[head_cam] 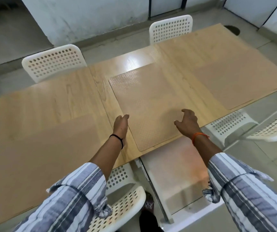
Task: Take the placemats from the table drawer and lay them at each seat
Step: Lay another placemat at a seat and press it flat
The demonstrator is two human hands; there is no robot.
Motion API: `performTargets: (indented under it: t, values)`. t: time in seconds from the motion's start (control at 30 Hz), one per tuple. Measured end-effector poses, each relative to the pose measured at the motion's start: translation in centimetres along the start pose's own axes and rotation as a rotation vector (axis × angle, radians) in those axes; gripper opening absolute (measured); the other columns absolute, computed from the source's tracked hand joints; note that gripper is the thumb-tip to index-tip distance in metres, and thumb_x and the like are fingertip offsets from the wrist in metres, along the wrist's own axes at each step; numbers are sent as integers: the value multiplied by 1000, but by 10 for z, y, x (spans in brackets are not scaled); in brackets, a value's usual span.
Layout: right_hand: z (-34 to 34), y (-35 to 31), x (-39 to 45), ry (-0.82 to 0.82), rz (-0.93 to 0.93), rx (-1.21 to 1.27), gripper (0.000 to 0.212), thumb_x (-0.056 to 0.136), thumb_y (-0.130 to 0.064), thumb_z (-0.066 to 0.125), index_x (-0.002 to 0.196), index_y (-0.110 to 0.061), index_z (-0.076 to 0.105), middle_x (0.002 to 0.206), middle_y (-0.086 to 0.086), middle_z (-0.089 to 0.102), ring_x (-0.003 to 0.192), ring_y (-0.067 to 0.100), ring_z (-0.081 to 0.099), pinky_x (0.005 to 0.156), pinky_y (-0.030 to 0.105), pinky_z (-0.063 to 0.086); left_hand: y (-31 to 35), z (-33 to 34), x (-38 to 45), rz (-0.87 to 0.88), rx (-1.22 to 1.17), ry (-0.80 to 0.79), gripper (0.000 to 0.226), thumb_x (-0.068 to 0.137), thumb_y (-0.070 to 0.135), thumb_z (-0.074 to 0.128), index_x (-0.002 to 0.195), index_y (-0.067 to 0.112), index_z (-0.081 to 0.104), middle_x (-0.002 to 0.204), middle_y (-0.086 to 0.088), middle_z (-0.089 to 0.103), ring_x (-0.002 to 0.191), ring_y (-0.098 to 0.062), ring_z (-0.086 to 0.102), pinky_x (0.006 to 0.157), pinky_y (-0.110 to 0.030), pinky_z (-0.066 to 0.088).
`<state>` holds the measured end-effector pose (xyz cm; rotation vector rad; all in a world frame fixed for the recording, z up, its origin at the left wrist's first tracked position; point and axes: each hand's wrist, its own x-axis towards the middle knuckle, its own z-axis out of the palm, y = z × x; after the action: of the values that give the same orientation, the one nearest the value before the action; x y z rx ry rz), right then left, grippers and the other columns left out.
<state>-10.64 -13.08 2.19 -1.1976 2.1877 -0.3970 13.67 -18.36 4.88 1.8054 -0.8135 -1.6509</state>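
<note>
Placemats going down on the long wooden table [77,91].
Nearest, the drawer [174,174] stands pulled out below the table's near edge — nothing shows in it. Above it, a textured placemat [144,104] lies at that edge between both hands: the left hand [121,124] rests at its left edge with fingers straight, the right hand [188,122] hovers over its right side, fingers loosely spread, gripping nothing. Three placemats in all — a left placemat [39,156] and a right placemat [239,84]. Four white perforated chairs show.
</note>
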Motion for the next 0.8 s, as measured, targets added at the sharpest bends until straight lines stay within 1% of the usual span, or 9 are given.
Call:
performTargets:
  t: [0.1,0.27,0.33,0.4,0.47,0.6,0.63,0.7,0.8]
  values:
    - [-3,17,23,-39,117,-16,77,90,-28,61,152,-6,21,158,16,18,143,36,21,114,48,29,-6,4,9,-95,-94,19,60,99,39,46,151,15,27,156,-4,30,141,-23,31,113,-43,33]
    - [-3,25,38,35,163,-149,73,80,-22,67,142,-4,32,142,17,33,129,38,33,98,47,42,-5,14,20,-132,-180,26,47,99,37,48,141,16,43,142,-5,49,122,-19,50,106,-46,42]
    - [-3,23,42,62,154,-137,68,79,-19,67,138,-5,35,136,17,35,124,39,35,94,46,44,-3,17,24,-182,-235,65,39,97,35,52,131,15,52,133,-7,58,120,-25,55,95,-44,48]
    - [-4,24,47,66,162,-137,66,79,-19,68,136,-6,37,135,17,35,122,40,36,93,46,44,-4,18,27,-182,-219,112,27,96,32,55,115,14,59,117,-8,65,107,-25,62,80,-37,52]
    - [-6,26,51,78,175,-145,63,80,-20,68,135,-7,41,133,17,38,120,40,38,93,46,43,-6,17,30,-163,-195,141,19,94,26,57,106,12,62,101,-8,66,87,-21,62,70,-32,51]
    - [-13,32,57,141,170,-142,51,80,-17,68,127,-11,52,128,16,47,118,38,46,95,46,40,-7,17,40,-130,-121,235,13,90,17,63,95,5,65,90,-12,63,71,-22,55,58,-30,44]
    - [-14,34,57,154,159,-119,49,80,-17,67,126,-12,53,127,16,48,118,37,47,95,46,40,-5,18,42,-124,-111,252,8,89,15,64,87,7,63,88,-11,61,68,-22,53,57,-28,43]
    - [-14,35,55,174,129,-66,46,79,-16,65,124,-11,56,125,15,51,115,36,49,95,47,44,-5,20,47,-125,-84,285,13,87,12,65,75,11,59,85,-10,60,70,-22,53,64,-29,46]
    - [-10,34,51,192,110,-17,45,82,-17,62,126,-9,58,124,14,51,115,34,50,92,46,47,-7,22,51,-123,-68,316,18,86,12,64,70,14,56,83,-6,57,74,-21,51,72,-29,45]
